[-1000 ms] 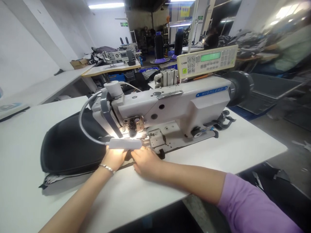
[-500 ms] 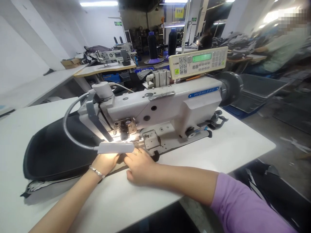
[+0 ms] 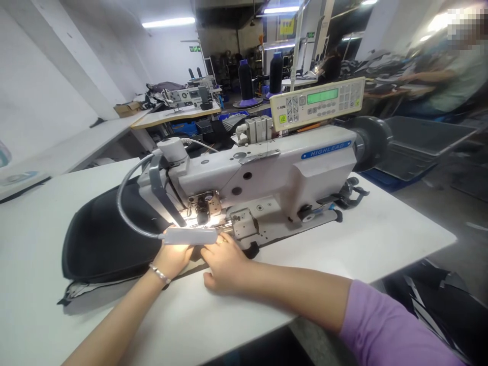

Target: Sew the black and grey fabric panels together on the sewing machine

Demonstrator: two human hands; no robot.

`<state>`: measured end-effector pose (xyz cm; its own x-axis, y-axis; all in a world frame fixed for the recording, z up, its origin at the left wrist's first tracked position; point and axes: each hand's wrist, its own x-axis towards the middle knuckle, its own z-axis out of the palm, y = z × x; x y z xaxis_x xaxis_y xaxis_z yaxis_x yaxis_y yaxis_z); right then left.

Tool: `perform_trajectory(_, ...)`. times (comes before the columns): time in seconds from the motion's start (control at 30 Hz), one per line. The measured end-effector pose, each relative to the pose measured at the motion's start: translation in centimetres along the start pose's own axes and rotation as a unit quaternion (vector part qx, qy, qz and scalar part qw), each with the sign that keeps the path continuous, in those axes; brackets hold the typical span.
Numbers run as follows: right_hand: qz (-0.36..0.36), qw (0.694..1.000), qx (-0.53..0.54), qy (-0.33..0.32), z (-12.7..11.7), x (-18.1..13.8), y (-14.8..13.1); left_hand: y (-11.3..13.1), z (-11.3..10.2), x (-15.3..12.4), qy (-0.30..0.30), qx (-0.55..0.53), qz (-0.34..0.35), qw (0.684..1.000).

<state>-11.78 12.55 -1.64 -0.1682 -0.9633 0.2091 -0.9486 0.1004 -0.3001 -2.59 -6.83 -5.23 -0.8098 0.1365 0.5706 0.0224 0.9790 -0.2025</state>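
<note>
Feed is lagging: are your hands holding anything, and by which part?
No clear grip: left hand and right hand lie on the near edge of the black panel beside the presser foot; lamp hides the left fingertips.

A single head-worn view looks forward and down, close over the sewing machine (image 3: 267,178) on the table (image 3: 381,229).

a white table (image 3: 381,223) carries a grey sewing machine (image 3: 290,173) and a black padded fabric piece (image 3: 102,239) beside it.
</note>
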Motion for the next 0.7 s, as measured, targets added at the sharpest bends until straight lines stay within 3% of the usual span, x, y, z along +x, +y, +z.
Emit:
perform_trajectory(0.23,0.000,1.000,0.006,0.007,0.6,-0.1,0.1,1.2,-0.9,0.9,-0.011,-0.014,0.005,1.000)
perform_trajectory(0.43,-0.015,1.000,0.008,0.018,0.8,-0.6,-0.3,1.6,-1.8,0.5,-0.086,-0.073,-0.007,0.994)
perform_trajectory(0.7,-0.034,0.999,-0.003,0.023,1.2,-0.3,-0.6,1.9,-1.8,1.4,-0.093,-0.069,-0.005,0.993)
